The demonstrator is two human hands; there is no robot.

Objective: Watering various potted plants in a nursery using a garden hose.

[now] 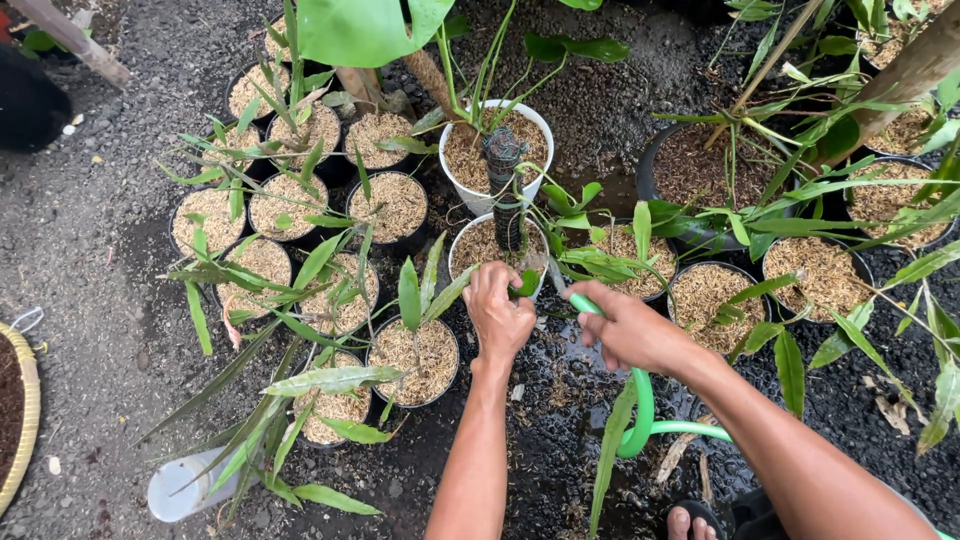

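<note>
My right hand point(628, 327) grips the end of a green hose point(640, 420), which loops down toward my body and points at a small white pot point(466, 236). My left hand point(498, 312) is closed at that pot's near rim, over a green leaf; what it pinches is partly hidden. The pot is filled with tan husk and holds a dark mesh-wrapped pole point(505, 190). A larger white pot point(478, 195) with a tall-stemmed plant stands just behind it.
Several black pots of husk with narrow-leaved seedlings point(300, 250) crowd the left. More potted plants point(820, 270) fill the right. A tipped white pot point(185, 488) lies at lower left, a woven basket point(22, 400) at the left edge. Wet dark gravel surrounds; my sandalled toe point(690, 522) shows below.
</note>
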